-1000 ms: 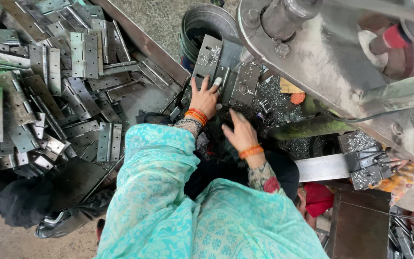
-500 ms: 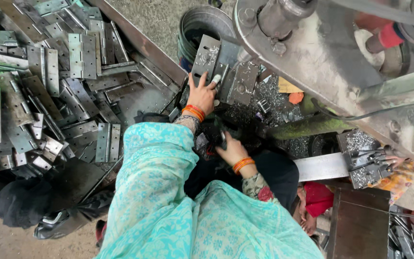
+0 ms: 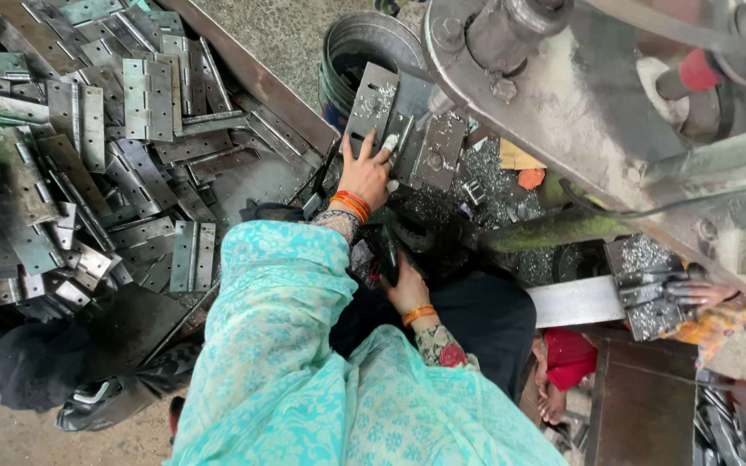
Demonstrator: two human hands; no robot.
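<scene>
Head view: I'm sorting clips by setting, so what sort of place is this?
Probably a small metalworking shop: a heap of steel hinges, a heavy press machine, and metal shavings around the left hand.

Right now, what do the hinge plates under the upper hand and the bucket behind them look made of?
The hinge plates look like bare grey steel, dull, with punched holes and scuffs. The bucket seems sheet metal too, with a ribbed wall and dark inside. The left hand rests on the plates.

No packages, labels, signs or screens visible anywhere in view.
</scene>
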